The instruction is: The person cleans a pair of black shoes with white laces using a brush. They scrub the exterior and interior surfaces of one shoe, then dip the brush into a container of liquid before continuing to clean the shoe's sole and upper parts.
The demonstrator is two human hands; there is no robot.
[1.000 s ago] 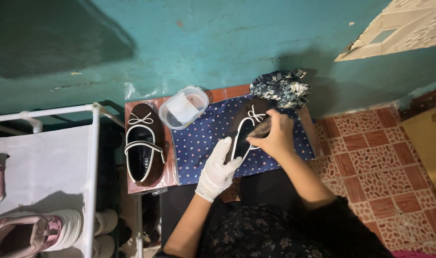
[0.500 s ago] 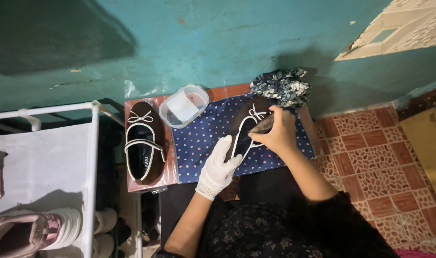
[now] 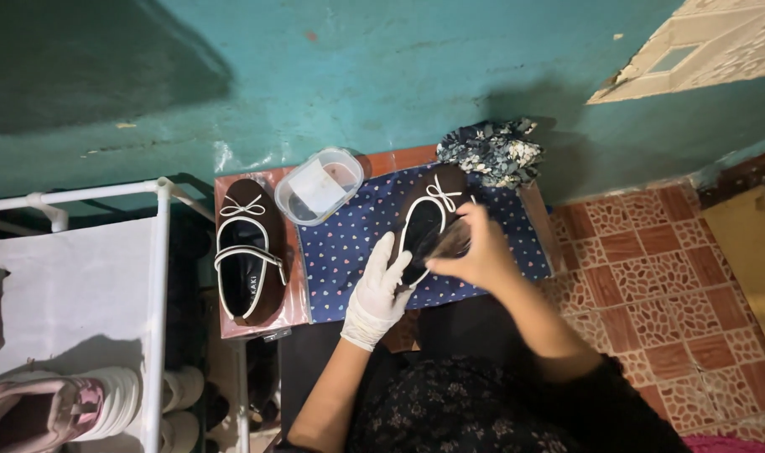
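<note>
Bare dotted cloth lies open between the two shoes; plastic container blocks its far edge; crumpled fabric crowds the far right corner.

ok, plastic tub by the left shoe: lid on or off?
On. The tub shows a clear lid seated inside its rim, beside the shoe.

The shoe under the hands looks matt brown, suede-like, with smooth white trim. The left hand wears a thin white rubbery glove. The cloth beneath is dotted blue fabric; the tub is clear, glossy plastic.
</note>
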